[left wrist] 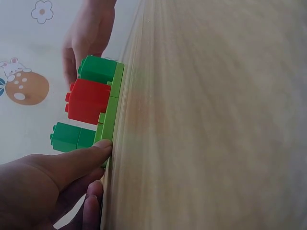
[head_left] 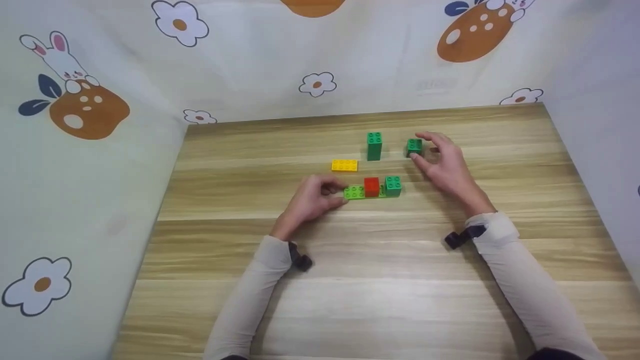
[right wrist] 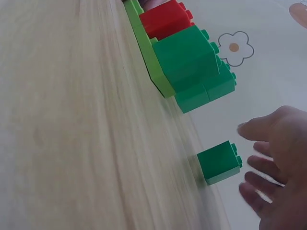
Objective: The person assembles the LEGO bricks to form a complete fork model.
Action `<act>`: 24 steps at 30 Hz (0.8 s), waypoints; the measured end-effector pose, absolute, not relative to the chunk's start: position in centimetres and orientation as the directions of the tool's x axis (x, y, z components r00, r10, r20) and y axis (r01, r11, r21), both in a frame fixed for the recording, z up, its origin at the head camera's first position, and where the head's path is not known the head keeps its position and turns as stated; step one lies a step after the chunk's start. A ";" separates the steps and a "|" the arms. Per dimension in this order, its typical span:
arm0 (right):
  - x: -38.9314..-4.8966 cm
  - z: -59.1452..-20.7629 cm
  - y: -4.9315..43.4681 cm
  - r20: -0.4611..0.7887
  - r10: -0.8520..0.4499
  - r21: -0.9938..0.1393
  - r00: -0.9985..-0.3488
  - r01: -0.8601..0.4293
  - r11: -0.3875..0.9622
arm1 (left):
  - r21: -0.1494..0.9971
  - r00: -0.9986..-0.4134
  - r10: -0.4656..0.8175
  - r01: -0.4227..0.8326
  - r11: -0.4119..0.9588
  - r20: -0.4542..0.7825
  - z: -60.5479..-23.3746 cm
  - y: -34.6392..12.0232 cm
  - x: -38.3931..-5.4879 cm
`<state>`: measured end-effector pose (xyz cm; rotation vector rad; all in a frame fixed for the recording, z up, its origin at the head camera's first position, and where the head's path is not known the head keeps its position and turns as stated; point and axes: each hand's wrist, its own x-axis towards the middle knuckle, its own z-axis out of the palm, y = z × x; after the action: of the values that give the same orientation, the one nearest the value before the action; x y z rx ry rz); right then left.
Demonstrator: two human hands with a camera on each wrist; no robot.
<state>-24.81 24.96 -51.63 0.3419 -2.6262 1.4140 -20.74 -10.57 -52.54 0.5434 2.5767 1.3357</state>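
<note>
My left hand point(head_left: 310, 200) pinches the left end of a long light green building plate point(head_left: 354, 192) that lies on the table. In the left wrist view its thumb point(left wrist: 100, 144) presses the plate's edge. A red brick point(head_left: 371, 187) sits mid-plate, and a dark green brick point(head_left: 393, 186) stands at the right end. Farther back to the right, my right hand point(head_left: 447, 167) is spread beside a loose green brick point(head_left: 414, 146). The right wrist view shows a gap between those fingers and this brick point(right wrist: 219, 163).
Behind the plate, two stacked green bricks point(head_left: 374, 147) stand upright. A flat yellow plate point(head_left: 344, 165) with studs lies left of them. The wooden table point(head_left: 370, 300) ends at patterned cloth walls point(head_left: 260, 65) at the back and sides.
</note>
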 end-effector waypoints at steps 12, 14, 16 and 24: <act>-24.9 -52.0 25.4 0.222 -0.148 -0.791 -0.964 -0.267 0.551 | 0.826 -0.912 0.410 0.237 0.511 0.008 -52.5 -10.6 -20.7; -24.9 -52.1 25.4 0.221 -0.141 -0.792 -0.965 -0.262 0.552 | 0.829 -0.911 0.411 0.237 0.507 0.009 -52.5 -10.7 -20.7; -24.9 -52.2 25.4 0.214 -0.135 -0.798 -0.967 -0.253 0.547 | 0.828 -0.911 0.412 0.236 0.509 0.006 -52.5 -10.7 -20.7; -24.9 -52.2 25.5 0.188 -0.123 -0.814 -0.974 -0.224 0.536 | 0.823 -0.909 0.417 0.237 0.516 0.000 -52.4 -10.6 -20.8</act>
<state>-24.90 25.50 -52.23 0.3014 -2.6575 1.4316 -20.80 -10.61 -52.41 0.5594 2.5583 1.3429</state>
